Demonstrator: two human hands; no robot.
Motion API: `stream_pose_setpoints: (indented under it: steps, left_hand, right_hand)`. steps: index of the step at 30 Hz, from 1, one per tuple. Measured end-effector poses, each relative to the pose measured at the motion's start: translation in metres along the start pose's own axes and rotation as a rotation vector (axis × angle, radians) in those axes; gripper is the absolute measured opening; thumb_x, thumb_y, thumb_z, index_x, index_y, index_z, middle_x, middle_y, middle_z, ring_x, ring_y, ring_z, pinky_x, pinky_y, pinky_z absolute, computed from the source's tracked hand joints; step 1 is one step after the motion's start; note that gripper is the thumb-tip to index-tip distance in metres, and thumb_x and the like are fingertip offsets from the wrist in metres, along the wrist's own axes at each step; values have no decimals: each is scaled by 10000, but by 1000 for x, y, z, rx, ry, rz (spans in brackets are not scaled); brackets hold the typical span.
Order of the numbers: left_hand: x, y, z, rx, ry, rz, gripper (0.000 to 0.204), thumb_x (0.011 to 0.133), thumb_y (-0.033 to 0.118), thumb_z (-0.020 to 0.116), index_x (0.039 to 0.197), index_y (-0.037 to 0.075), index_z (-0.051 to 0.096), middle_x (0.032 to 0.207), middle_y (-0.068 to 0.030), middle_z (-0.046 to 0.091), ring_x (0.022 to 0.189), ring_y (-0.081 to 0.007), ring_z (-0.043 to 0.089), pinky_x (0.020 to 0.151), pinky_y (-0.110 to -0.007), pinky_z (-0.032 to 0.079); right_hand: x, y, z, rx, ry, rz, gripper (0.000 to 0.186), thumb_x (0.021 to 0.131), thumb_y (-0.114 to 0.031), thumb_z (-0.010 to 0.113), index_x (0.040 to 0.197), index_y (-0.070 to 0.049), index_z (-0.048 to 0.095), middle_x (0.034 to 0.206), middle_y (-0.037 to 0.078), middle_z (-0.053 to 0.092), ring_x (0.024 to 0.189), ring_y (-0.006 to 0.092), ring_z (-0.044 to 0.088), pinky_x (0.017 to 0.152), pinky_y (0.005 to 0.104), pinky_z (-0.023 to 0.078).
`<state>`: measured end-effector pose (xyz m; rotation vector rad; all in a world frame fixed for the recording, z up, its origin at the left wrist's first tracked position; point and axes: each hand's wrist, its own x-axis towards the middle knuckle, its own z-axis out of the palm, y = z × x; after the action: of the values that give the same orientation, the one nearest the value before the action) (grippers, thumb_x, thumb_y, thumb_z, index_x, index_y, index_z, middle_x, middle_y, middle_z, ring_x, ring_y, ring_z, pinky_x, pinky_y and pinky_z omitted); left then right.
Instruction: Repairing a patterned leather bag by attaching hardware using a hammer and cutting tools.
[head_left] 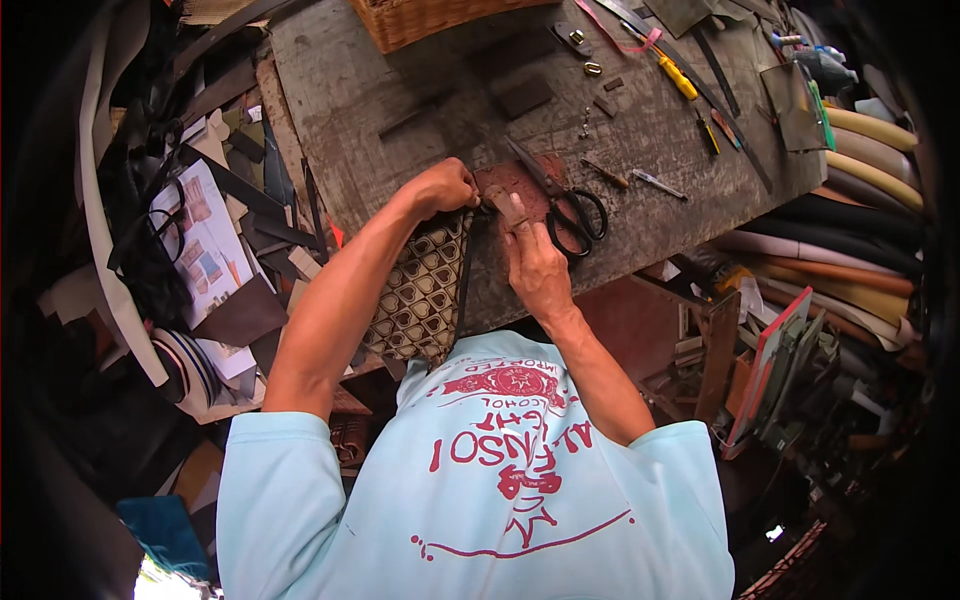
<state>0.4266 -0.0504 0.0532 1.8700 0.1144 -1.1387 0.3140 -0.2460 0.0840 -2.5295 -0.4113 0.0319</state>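
My left hand [447, 187] is closed in a pinch at the top corner of a piece of material [420, 285] with a dark and beige heart pattern. That piece hangs over the bench edge toward my lap. Close by on the right, my right hand [537, 265] has its fingers drawn together, and a short tan piece [510, 212] shows at their tips; what exactly it is I cannot make out. Under the fingertips lies a reddish-brown slab [492, 178]. Black-handled scissors [583, 222] rest partly on the slab, beside my right hand. An awl [607, 174] lies farther right.
A pen [660, 184], a yellow-handled screwdriver [678, 78] and small metal fittings [592, 69] lie on the worn bench [340, 110]. A wicker basket [430, 20] stands at its far side. Scraps [245, 140] crowd the left; material rolls [850, 215] are stacked right.
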Motion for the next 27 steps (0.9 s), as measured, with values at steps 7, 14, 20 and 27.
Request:
stream_pose_setpoints:
  steps: [7,14,20,27]
  left_hand:
    - [0,0,2,-8,23,-26,196,797,138,727,924,-10,721,828,-105,681,793,-200,606,707,-386,483]
    - [7,-7,5,-67,18,7,165,791,109,735,912,-3,726,831,-114,692,814,-207,609,732,-385,483]
    - [7,-4,4,-38,27,-17,155,793,96,717,909,-7,726,833,-111,698,831,-205,617,754,-377,482]
    - [11,-11,2,-58,-4,-13,136,796,75,703,910,4,727,850,-86,697,834,-183,604,734,-372,478]
  right_hand:
    - [7,-17,-32,167,215,-59,553,971,-98,555,1499,-100,389,887,178,569,711,385,614,630,456,521]
    - [7,0,-6,108,27,-14,562,967,-104,570,1499,-99,389,918,180,584,730,384,622,626,450,514]
    - [4,-11,-15,112,140,-108,586,947,-86,576,1502,-110,392,936,163,585,721,370,621,603,448,518]
    - [20,-12,-25,-33,-24,25,642,929,-108,600,1522,-136,357,872,156,557,686,357,623,564,457,518]
